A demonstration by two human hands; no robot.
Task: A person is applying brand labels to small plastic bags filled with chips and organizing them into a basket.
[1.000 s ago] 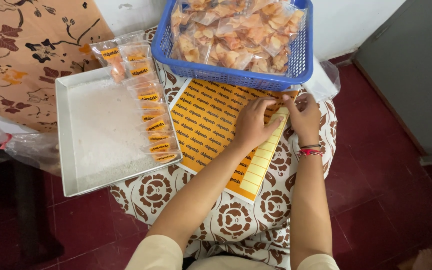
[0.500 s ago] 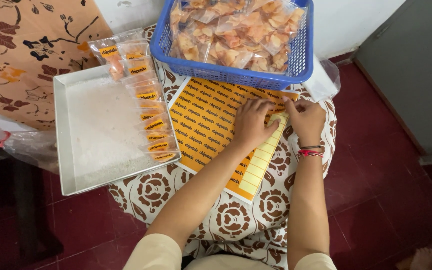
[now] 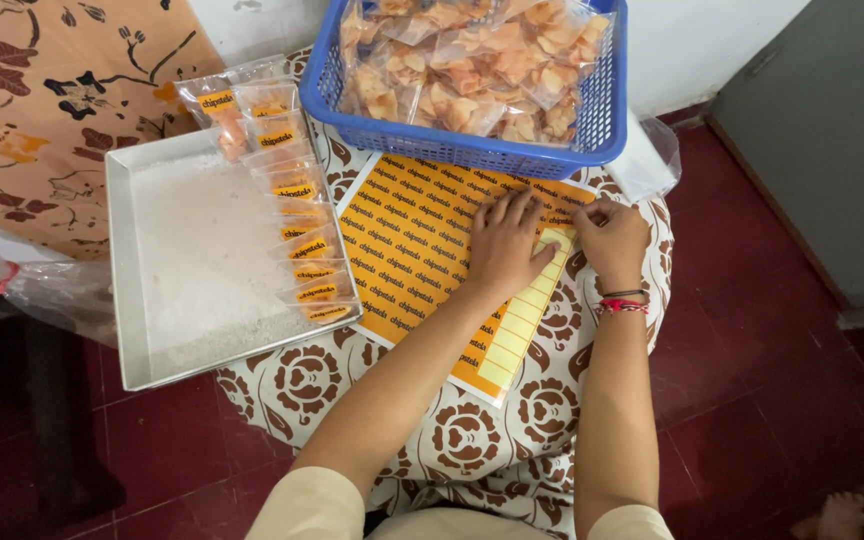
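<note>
Brown-patterned tablecloth [image 3: 472,440] over dark red floor [image 3: 752,420], beside white wall [image 3: 702,40].

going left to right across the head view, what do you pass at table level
clear plastic bag → metal tray → row of labelled snack packets → orange sticker sheet → left hand → right hand → grey cabinet
</note>
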